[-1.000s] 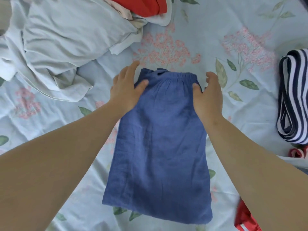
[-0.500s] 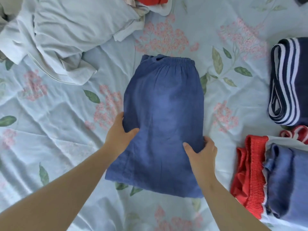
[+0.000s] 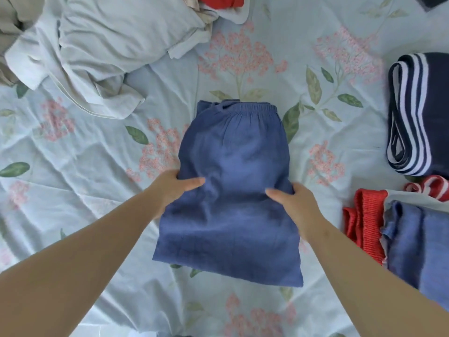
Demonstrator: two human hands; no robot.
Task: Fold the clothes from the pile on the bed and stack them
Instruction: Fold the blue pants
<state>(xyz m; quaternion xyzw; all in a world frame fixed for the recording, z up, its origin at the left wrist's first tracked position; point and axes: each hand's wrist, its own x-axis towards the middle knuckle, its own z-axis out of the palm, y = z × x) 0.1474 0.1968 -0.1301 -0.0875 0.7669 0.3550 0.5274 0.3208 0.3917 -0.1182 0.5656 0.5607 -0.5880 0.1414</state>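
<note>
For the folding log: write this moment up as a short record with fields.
in work: blue garment, lying on the sheet, waistband away from the person
left grip: pinches its left edge, thumb on top
right grip: pinches its right edge, thumb on top
unfolded: pale pile, top left
folded: striped garment and red-and-blue stack, right

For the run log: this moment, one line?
phase: folding | blue garment: lies on bedsheet | left hand: grips left edge | right hand: grips right edge
</note>
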